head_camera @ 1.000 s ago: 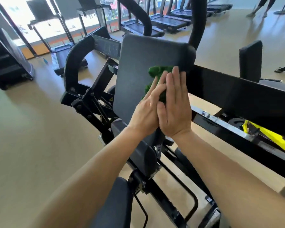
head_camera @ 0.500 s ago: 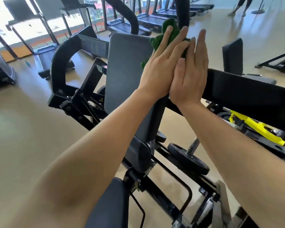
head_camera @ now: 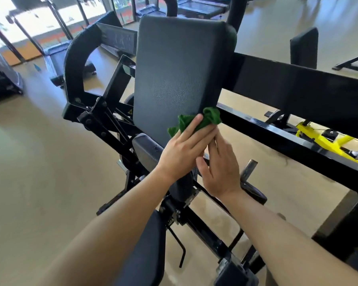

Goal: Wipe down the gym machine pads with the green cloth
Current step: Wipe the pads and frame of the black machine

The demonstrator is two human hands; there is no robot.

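A tall dark grey back pad (head_camera: 178, 75) stands upright on a black machine frame. The crumpled green cloth (head_camera: 196, 121) is pressed against the pad's lower right corner. My left hand (head_camera: 184, 151) lies flat over the cloth and holds it to the pad. My right hand (head_camera: 221, 168) sits just below and to the right, its fingertips tucked under my left hand's fingers, fingers slightly apart. A smaller pad (head_camera: 147, 149) sits below the back pad, and a seat pad (head_camera: 145, 250) is at the bottom between my forearms.
A thick black beam (head_camera: 298, 93) runs right from the pad. A bare weight peg (head_camera: 249, 168) sticks up beside my right hand. Yellow machine parts (head_camera: 327, 139) lie at right. Treadmills (head_camera: 56, 58) line the windows behind, and another pad (head_camera: 304, 50) stands at back right.
Both hands and the cloth have swept from the pad's top right corner down to its lower right corner. My right hand has slipped lower than my left.
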